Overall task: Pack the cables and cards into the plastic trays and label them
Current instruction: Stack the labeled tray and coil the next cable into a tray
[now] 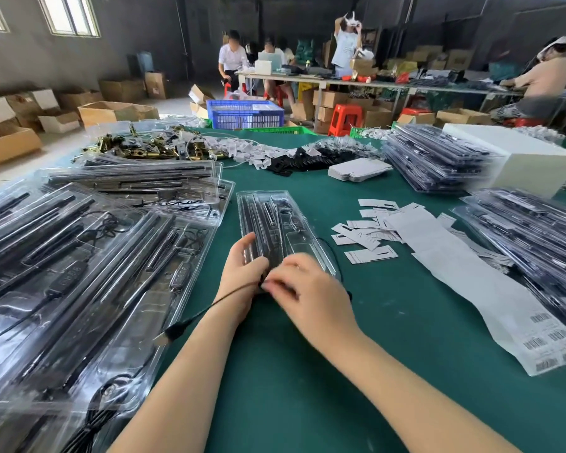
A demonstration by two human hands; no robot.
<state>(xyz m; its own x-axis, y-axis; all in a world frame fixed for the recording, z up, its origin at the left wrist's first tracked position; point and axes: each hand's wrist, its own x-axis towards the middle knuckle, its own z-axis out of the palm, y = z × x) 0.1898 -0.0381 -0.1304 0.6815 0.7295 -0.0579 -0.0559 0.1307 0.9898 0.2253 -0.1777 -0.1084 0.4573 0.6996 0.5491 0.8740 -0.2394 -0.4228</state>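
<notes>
Warehouse packing floor, green-covered table (307,387) laid out as assembly line. Clear plastic tray (281,230) lies lengthwise at centre, near end toward worker for easy loading. Left hand (242,273) curls over tray's near-left edge, apparently steadying it; right hand (303,286) pinches black cable (209,307) at tray's near end, likely seating it. Loose cards (370,230) and barcode label strip (490,308) lie right of tray, within reach. Filled trays (79,273) stacked left.
</notes>
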